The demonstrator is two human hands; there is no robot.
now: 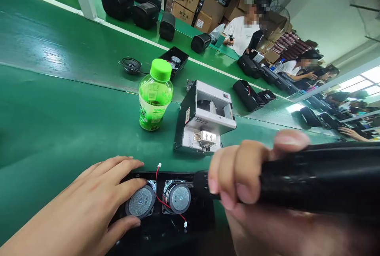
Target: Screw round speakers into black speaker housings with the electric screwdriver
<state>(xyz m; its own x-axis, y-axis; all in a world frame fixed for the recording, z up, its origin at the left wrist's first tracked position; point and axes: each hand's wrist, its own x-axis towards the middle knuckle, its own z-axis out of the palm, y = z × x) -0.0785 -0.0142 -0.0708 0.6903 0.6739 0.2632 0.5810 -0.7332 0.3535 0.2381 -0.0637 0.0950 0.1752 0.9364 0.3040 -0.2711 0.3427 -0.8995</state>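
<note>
My left hand (89,192) presses down on a black speaker housing (166,232), its fingers and thumb spread around a round speaker driver (141,201). A second driver (177,197) sits beside it, and thin red wires with small white connectors (158,165) run across both. My right hand (240,173) grips a black electric screwdriver (320,179). The tool's nose (202,181) is close to the right edge of the second driver's metal frame. My fingers hide the contact point, if any, and part of the housing lies out of frame below.
A green-capped bottle of green tea (155,95) and a white-and-black tabletop machine (204,117) stand on the green conveyor belt (59,129). Beyond lie a loose driver (131,65), black speaker parts, and co-workers (242,34) in white shirts, with cardboard cartons (182,6) behind.
</note>
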